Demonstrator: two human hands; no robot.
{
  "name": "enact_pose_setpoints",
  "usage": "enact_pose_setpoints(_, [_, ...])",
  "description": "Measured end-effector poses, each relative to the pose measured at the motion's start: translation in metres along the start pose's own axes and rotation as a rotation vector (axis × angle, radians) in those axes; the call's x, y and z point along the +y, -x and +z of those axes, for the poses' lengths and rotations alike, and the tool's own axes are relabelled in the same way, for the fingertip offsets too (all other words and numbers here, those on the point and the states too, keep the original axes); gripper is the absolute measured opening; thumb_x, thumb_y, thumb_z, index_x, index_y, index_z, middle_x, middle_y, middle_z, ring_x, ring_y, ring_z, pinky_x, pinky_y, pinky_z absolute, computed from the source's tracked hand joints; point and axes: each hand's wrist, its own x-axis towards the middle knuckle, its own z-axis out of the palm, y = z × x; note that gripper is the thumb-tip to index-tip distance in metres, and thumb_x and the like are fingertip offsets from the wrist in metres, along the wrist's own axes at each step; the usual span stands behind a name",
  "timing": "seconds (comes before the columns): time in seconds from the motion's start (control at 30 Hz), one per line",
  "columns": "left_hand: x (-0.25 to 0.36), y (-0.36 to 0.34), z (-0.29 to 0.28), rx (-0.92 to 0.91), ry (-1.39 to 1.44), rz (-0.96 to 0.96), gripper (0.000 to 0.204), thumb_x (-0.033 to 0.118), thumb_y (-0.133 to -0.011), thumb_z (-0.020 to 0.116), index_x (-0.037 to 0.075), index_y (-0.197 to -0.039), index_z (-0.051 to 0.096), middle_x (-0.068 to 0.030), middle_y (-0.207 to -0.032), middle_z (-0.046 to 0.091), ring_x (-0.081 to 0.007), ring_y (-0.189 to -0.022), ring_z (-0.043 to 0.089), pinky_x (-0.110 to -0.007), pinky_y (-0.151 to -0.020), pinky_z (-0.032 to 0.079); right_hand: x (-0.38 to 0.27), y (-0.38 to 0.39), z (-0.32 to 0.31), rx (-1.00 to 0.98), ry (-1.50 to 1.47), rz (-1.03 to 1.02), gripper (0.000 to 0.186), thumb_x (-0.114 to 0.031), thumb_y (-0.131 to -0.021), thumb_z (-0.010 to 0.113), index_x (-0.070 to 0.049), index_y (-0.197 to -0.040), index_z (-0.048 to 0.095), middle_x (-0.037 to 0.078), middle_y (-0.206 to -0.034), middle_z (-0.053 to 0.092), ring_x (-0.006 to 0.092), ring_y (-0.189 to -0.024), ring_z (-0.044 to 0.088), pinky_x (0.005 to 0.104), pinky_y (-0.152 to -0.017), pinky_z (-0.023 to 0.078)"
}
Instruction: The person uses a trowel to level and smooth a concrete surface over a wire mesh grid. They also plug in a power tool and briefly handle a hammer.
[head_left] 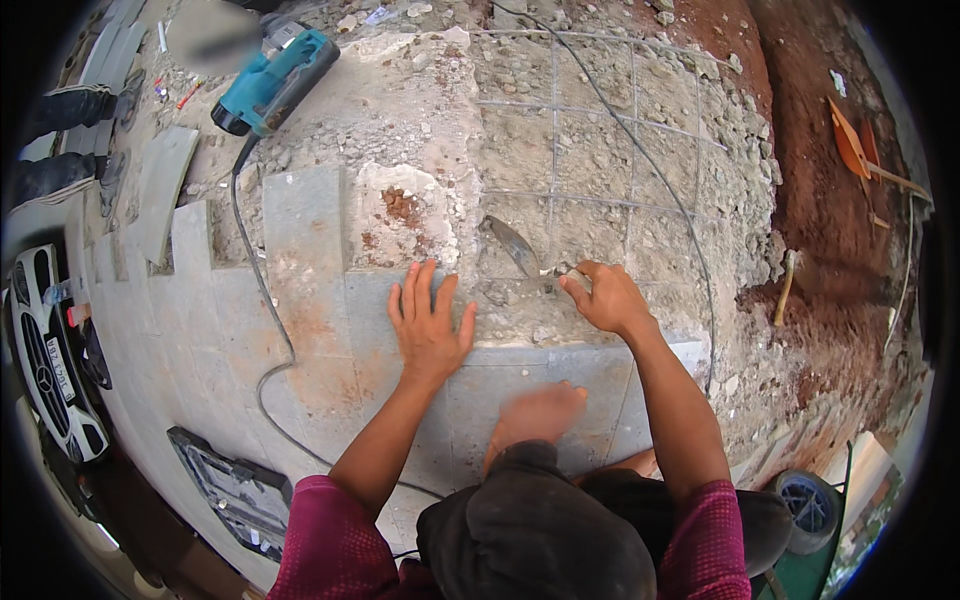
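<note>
My left hand (430, 318) lies palm down with its fingers spread on a grey stone paving tile (370, 300), near the edge of the rough concrete bed. In my right hand (610, 298) is the handle end of a small pointed trowel (512, 246), fingers closed round it. The trowel's dark blade points left and away from me, low over or touching the rubble bed (590, 160); which of the two I cannot tell. Thin metal mesh (632, 90) crosses this bed. Under my arms, a bare foot (540, 408) rests on the laid tiles.
A teal corded power tool (280, 82) lies at the far left, its cable (262, 280) running across the tiles. Another cable (655, 165) crosses the mesh. A loose tile (168, 185), an open tool case (235, 490), another person's legs (65, 110) and a white car (55, 355) are left; a wheel (808, 510) stands right.
</note>
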Motion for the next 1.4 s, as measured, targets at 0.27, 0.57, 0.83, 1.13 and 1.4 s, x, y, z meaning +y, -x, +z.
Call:
enact_pose_setpoints(0.27, [0.004,-0.001,0.001,-0.002,-0.008,-0.005,0.047,0.029,-0.09,0.076,0.008,-0.129,0.064,-0.0198,-0.154,0.049,-0.0381,-0.149,0.038,-0.058,-0.12,0.023,-0.001,-0.003,0.03,0.148,-0.125,-0.027,0.048,-0.04,-0.102,0.062,0.007,-0.099,0.068,0.034,-0.083,0.07,0.0528,-0.087,0.07,0.0588,-0.078,0.055])
enact_pose_setpoints(0.57, [0.004,-0.002,-0.001,0.008,-0.007,-0.007,0.047,0.028,-0.088,0.077,0.007,-0.128,0.064,-0.0198,-0.153,0.05,-0.039,-0.148,0.04,-0.058,-0.12,0.023,-0.009,0.013,0.04,0.195,-0.134,0.1,0.048,-0.042,-0.101,0.063,0.006,-0.099,0.069,0.033,-0.085,0.07,0.0527,-0.087,0.069,0.0599,-0.079,0.054])
enact_pose_setpoints(0.83, [0.002,-0.002,0.001,0.021,0.0,-0.01,0.045,0.028,-0.089,0.076,0.009,-0.127,0.065,-0.0183,-0.153,0.05,-0.0384,-0.149,0.039,-0.059,-0.121,0.023,-0.01,-0.011,0.047,0.247,-0.082,0.108,0.05,-0.046,-0.101,0.061,0.003,-0.102,0.069,0.032,-0.089,0.072,0.0515,-0.094,0.069,0.0582,-0.082,0.055])
enact_pose_setpoints(1.13, [0.001,0.002,0.002,-0.001,0.018,-0.03,0.043,0.028,-0.089,0.076,0.009,-0.126,0.065,-0.0177,-0.153,0.049,-0.0376,-0.149,0.038,-0.058,-0.121,0.022,0.004,0.028,0.012,0.255,0.075,0.034,0.034,-0.027,-0.095,0.07,0.005,-0.104,0.063,0.033,-0.085,0.07,0.0519,-0.083,0.069,0.0571,-0.077,0.053])
enact_pose_setpoints(1.4, [-0.001,0.002,0.001,-0.007,0.0,-0.021,0.043,0.029,-0.089,0.075,0.009,-0.126,0.065,-0.0185,-0.153,0.049,-0.0384,-0.149,0.038,-0.059,-0.12,0.022,-0.008,0.041,0.007,0.019,-0.292,-0.002,0.033,-0.02,-0.092,0.07,0.006,-0.112,0.066,0.031,-0.096,0.072,0.0516,-0.099,0.069,0.0537,-0.087,0.053])
